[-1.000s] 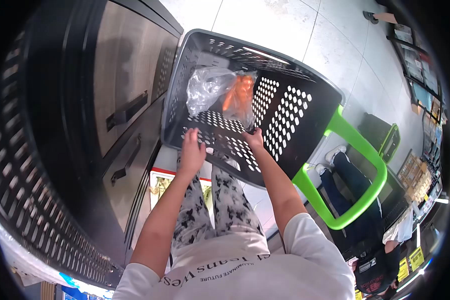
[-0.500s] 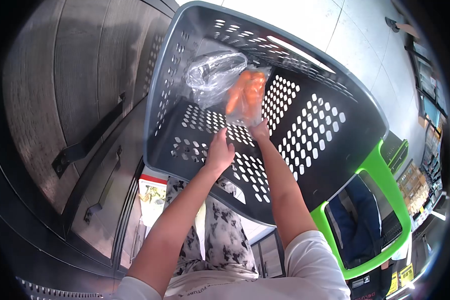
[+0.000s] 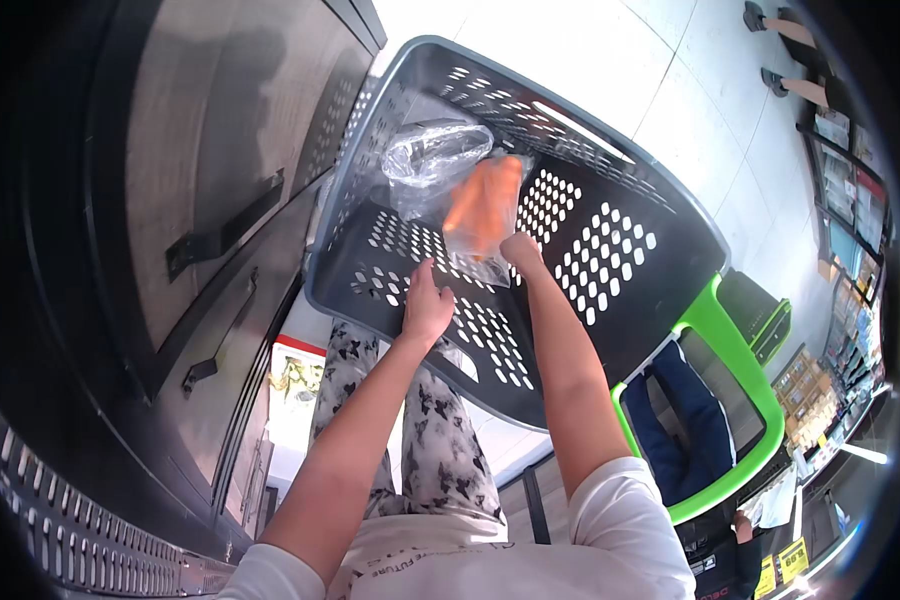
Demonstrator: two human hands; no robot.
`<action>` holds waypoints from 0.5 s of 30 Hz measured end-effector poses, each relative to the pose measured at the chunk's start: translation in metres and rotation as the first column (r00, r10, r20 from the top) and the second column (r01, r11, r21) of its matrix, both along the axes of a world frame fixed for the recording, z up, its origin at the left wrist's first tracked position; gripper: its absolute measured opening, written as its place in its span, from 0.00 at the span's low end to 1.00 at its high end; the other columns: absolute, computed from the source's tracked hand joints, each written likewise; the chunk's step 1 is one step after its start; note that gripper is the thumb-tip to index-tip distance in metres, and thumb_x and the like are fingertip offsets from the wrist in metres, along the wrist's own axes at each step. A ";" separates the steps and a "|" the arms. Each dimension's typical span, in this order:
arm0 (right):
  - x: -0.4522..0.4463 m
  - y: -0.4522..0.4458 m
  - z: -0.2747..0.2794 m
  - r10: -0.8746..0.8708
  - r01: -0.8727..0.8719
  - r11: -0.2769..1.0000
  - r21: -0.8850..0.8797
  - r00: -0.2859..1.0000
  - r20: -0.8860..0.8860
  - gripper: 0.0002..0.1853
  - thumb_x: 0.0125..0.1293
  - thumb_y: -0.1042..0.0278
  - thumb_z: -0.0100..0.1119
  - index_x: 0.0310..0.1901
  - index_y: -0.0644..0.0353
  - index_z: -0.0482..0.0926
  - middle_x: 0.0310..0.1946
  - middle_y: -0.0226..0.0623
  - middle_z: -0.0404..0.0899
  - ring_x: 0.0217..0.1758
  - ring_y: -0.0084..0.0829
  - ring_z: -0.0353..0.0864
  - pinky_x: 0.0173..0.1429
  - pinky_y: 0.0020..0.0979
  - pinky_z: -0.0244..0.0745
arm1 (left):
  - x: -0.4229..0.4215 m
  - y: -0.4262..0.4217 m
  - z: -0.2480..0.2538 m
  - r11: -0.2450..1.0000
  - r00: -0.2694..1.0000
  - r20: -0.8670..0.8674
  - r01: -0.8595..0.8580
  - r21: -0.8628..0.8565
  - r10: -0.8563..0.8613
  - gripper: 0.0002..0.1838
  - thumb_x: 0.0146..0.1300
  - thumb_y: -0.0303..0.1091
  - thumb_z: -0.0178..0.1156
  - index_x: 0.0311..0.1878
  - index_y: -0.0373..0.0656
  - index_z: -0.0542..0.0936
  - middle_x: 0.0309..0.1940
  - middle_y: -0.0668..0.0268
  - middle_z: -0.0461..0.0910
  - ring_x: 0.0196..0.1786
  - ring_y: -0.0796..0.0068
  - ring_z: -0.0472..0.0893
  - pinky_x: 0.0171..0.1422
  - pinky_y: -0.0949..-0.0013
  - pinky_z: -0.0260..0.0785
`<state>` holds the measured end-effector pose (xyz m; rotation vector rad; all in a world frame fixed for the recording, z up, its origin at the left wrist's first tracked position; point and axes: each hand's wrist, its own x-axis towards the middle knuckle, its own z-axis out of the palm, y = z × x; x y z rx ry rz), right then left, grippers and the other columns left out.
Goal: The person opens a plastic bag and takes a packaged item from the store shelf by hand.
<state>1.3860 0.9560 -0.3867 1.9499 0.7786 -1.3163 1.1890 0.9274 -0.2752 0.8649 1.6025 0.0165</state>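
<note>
A dark grey basket point(image 3: 660, 330) with perforated walls stands tilted in front of me. Inside it, a clear plastic bag of carrots point(image 3: 485, 207), slightly blurred, lies beside a crumpled clear plastic bag point(image 3: 430, 158). My right hand point(image 3: 522, 252) is closed at the lower right edge of the carrot bag, gripping its plastic. Over the basket's near side, my left hand point(image 3: 428, 308) has its fingers apart and holds nothing; it is to the left of the carrot bag's lower end and does not touch it.
The basket's green handle point(image 3: 767, 400) juts out to the right. Dark wood-look cabinets point(image 3: 210, 150) with black handles stand at left. Beyond the handle is a person in dark blue trousers point(image 3: 685, 420). Another person's legs point(image 3: 800, 90) show at upper right, near stocked shelves point(image 3: 855, 220).
Both hands have moved farther into the basket over the last second. The right hand has shifted along the carrot bag's edge, and the carrot bag has turned slightly. The view has shifted.
</note>
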 end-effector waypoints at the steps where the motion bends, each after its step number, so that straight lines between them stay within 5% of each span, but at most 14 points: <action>1: 0.004 0.000 0.006 0.019 -0.018 1.000 0.017 0.998 -0.068 0.15 0.55 0.68 0.47 0.37 0.67 0.79 0.39 0.50 0.79 0.44 0.43 0.80 0.44 0.36 0.76 | -0.001 0.002 0.006 1.000 1.000 -0.009 -0.015 -0.016 0.015 0.29 0.53 0.27 0.54 0.60 0.34 0.60 0.57 0.45 0.63 0.60 0.48 0.64 0.65 0.58 0.56; 2: 0.012 0.002 0.014 0.040 -0.036 0.999 0.035 0.990 -0.134 0.14 0.53 0.68 0.48 0.35 0.68 0.80 0.36 0.50 0.80 0.40 0.43 0.81 0.41 0.36 0.76 | -0.003 0.005 0.012 1.000 1.000 -0.021 -0.018 -0.021 0.017 0.30 0.53 0.28 0.54 0.60 0.33 0.59 0.58 0.45 0.62 0.61 0.49 0.63 0.66 0.59 0.55; 4: 0.009 0.012 0.060 -0.274 0.291 0.950 0.116 0.952 -0.139 0.12 0.49 0.70 0.47 0.26 0.70 0.79 0.23 0.52 0.78 0.23 0.42 0.79 0.28 0.40 0.73 | -0.005 0.004 0.019 0.999 0.999 -0.037 -0.024 -0.036 0.023 0.33 0.52 0.28 0.56 0.61 0.33 0.56 0.60 0.45 0.59 0.63 0.49 0.61 0.68 0.59 0.53; 5: 0.021 0.000 0.056 0.082 -0.031 0.989 0.145 0.931 -0.357 0.13 0.49 0.70 0.45 0.24 0.72 0.77 0.19 0.51 0.75 0.19 0.39 0.77 0.23 0.39 0.70 | -0.004 0.003 0.023 0.999 0.996 -0.076 -0.038 -0.019 0.036 0.35 0.52 0.30 0.57 0.62 0.33 0.56 0.60 0.45 0.59 0.63 0.51 0.61 0.68 0.61 0.53; 7: 0.015 0.000 0.094 0.190 -0.108 0.971 0.212 0.888 -0.419 0.15 0.53 0.69 0.43 0.22 0.72 0.75 0.15 0.46 0.73 0.16 0.34 0.74 0.19 0.36 0.66 | -0.004 0.003 0.031 0.998 0.985 -0.161 -0.065 0.020 0.067 0.39 0.51 0.32 0.60 0.64 0.34 0.54 0.62 0.46 0.58 0.64 0.54 0.61 0.68 0.63 0.53; 9: -0.003 0.007 0.163 -0.354 0.436 0.870 0.230 0.878 -0.322 0.17 0.57 0.66 0.43 0.21 0.71 0.73 0.13 0.41 0.71 0.14 0.28 0.70 0.19 0.34 0.64 | -0.010 0.008 0.047 0.994 0.987 -0.114 -0.110 0.000 0.110 0.43 0.49 0.33 0.62 0.65 0.32 0.50 0.64 0.44 0.53 0.67 0.52 0.55 0.71 0.63 0.48; 11: -0.020 0.018 0.229 -0.404 0.500 0.817 0.286 0.851 -0.335 0.15 0.58 0.66 0.43 0.18 0.65 0.68 0.11 0.29 0.63 0.11 0.21 0.60 0.14 0.27 0.53 | -0.010 0.008 0.058 0.994 0.986 -0.123 -0.110 0.030 0.113 0.44 0.49 0.33 0.62 0.65 0.31 0.47 0.65 0.42 0.51 0.66 0.50 0.57 0.70 0.62 0.50; 14: -0.035 0.006 0.297 -0.397 0.497 0.822 0.279 0.851 -0.345 0.16 0.57 0.65 0.45 0.22 0.70 0.73 0.15 0.36 0.71 0.19 0.22 0.66 0.23 0.30 0.61 | -0.022 0.000 0.066 0.940 0.941 -0.079 -0.320 0.115 0.330 0.34 0.51 0.39 0.61 0.58 0.29 0.61 0.55 0.41 0.67 0.56 0.48 0.70 0.61 0.60 0.61; 15: -0.035 -0.008 0.307 -0.375 0.490 0.817 0.305 0.852 -0.365 0.14 0.57 0.66 0.45 0.22 0.69 0.74 0.16 0.34 0.70 0.19 0.22 0.66 0.23 0.29 0.61 | -0.032 0.000 0.077 0.972 0.971 -0.059 -0.231 0.040 0.233 0.29 0.53 0.40 0.59 0.52 0.30 0.66 0.48 0.42 0.71 0.52 0.47 0.72 0.57 0.58 0.64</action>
